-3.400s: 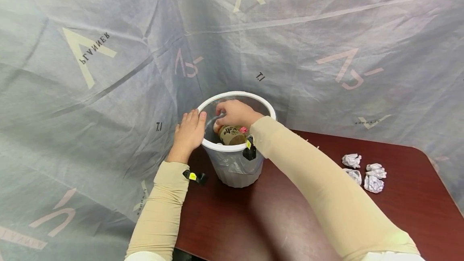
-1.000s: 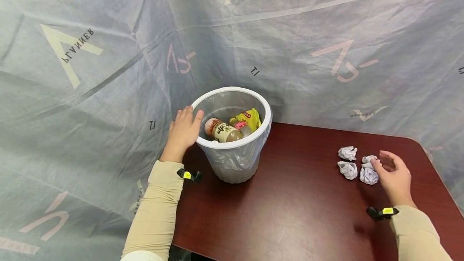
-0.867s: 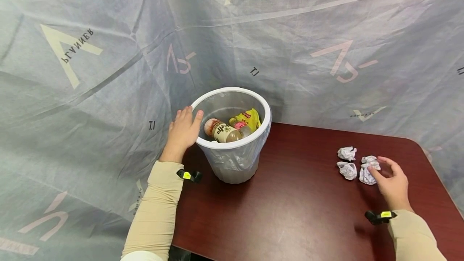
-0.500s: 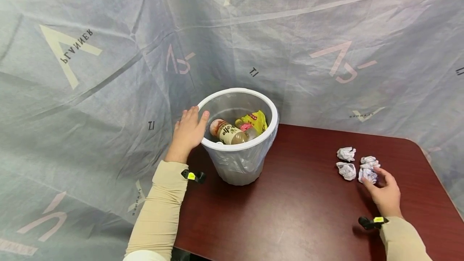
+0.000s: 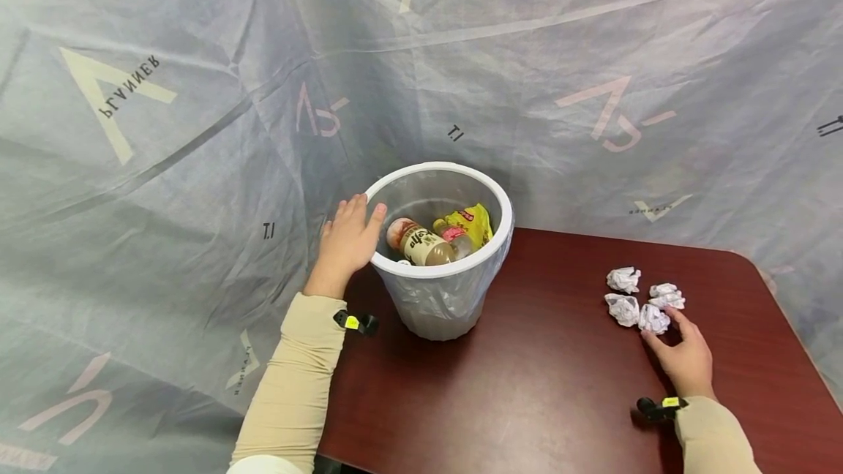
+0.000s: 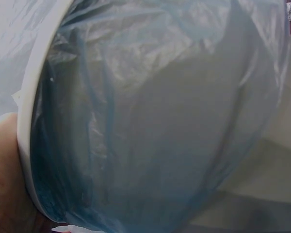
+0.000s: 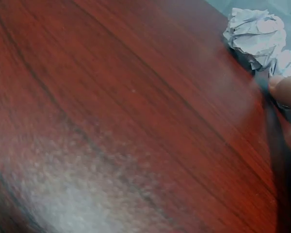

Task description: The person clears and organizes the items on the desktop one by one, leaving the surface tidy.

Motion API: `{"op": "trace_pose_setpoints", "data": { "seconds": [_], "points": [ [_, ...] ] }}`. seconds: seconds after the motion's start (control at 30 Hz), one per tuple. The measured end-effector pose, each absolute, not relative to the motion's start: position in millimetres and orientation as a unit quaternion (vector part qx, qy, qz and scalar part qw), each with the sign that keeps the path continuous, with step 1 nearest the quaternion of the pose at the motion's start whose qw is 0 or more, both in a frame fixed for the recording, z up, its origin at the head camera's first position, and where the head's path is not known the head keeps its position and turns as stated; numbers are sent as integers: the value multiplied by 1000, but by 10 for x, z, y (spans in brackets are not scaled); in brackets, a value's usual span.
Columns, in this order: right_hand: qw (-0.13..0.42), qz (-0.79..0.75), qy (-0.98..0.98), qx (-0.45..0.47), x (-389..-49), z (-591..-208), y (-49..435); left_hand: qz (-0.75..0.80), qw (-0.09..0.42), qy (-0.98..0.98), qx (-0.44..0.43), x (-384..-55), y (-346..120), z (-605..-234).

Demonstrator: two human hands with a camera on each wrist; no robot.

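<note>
My left hand [image 5: 347, 243] rests on the left rim of a grey waste bin [image 5: 437, 307], its fingers straight and its thumb over the rim. In the left wrist view the liner-covered bin wall [image 6: 150, 141] fills most of the picture, with part of the hand behind the white rim. At the right of the table my right hand [image 5: 686, 360] holds a crumpled paper ball [image 5: 654, 320] between thumb and fingers, low at the tabletop. Several such balls lie close together; the right wrist view shows one paper ball [image 7: 257, 36] beside a fingertip.
Inside the bin lie a labelled bottle [image 5: 420, 243], a clear bottle with a pink label [image 5: 456, 237] and a yellow wrapper [image 5: 478, 222]. The dark red table [image 5: 546, 357] has a rounded far right corner. Grey printed cloth [image 5: 540, 93] hangs behind and at the left.
My right hand left the bin, reached the paper balls and closed on the nearest, which shifted left against its neighbour. The bin slid slightly right with my left hand on its rim.
</note>
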State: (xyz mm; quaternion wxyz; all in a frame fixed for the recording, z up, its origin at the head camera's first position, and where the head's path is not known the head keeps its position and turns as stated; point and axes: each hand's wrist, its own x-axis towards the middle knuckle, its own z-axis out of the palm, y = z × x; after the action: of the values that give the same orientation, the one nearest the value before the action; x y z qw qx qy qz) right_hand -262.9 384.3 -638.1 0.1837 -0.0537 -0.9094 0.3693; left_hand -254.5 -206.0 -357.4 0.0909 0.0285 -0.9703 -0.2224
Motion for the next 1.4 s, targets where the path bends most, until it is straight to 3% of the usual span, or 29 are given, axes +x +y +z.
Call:
{"op": "trace_pose_setpoints", "data": {
  "seconds": [0.27, 0.67, 1.07, 1.4],
  "points": [
    [201, 356, -911, -48, -2627, -6402, 3805, -228, 87, -970, 20, -2559, -1971, -3574],
    [225, 462, -839, -178, -2618, -5999, 3733, -234, 85, -969, 6, -2624, -1913, -3608],
    [248, 451, -848, -124, -2759, -5177, 3394, -229, 83, -970, 0, -2649, -1898, -3649],
    [242, 452, -859, -18, -2891, -4557, 2900, -226, 86, -970, -4, -2670, -1908, -3661]
  ]
}}
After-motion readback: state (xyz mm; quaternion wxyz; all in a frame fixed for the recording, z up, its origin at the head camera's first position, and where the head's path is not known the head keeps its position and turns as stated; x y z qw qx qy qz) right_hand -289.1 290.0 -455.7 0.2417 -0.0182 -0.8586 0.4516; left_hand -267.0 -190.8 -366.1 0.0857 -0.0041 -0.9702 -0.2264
